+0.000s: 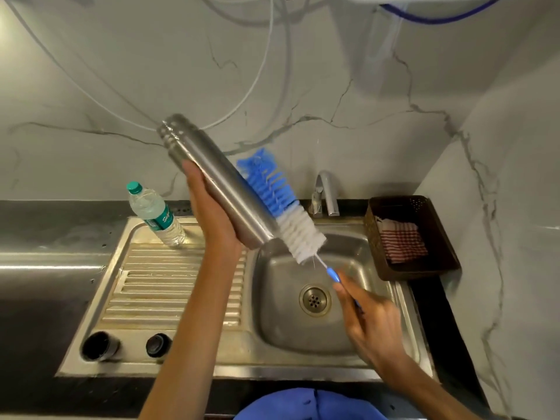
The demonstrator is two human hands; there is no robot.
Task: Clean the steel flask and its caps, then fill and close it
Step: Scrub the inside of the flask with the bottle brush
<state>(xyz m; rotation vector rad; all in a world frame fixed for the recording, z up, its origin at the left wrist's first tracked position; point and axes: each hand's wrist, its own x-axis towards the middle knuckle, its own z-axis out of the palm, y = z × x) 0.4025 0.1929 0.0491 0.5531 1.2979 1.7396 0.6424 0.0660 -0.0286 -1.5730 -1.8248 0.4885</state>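
1. Nearest, at the front edge of the sink unit (242, 371), two dark caps (101, 346) and (158, 344) stand on the steel at the front left corner. They are well apart from the flask, probably parked there until their turn to be cleaned.

2. The right hand (374, 321) hovers above the basin's right side. Its fingers pinch the blue handle of the bottle brush (291, 221) low down, likely so the long stem can swing freely.

3. The brush rises diagonally up and left from that hand. Its white bristles lie against the outside of the steel flask (218, 183) near the lower end, and the blue bristles run further up along the flask's side. It is scrubbing the outer wall, not the inside.

4. The left hand (212, 213) holds the flask from below, palm and fingers wrapped round its underside. The flask is tilted over the basin and drainboard, one end high to the left and the other low above the basin, presumably so drips fall into the sink.

5. Behind, a plastic water bottle (156, 215) with a green cap stands at the drainboard's back left corner.

6. The tap (325, 192) stands at the basin's back edge; no water stream shows.

7. A brown basket (448, 237) holding a striped cloth sits just beside the sink's right edge.
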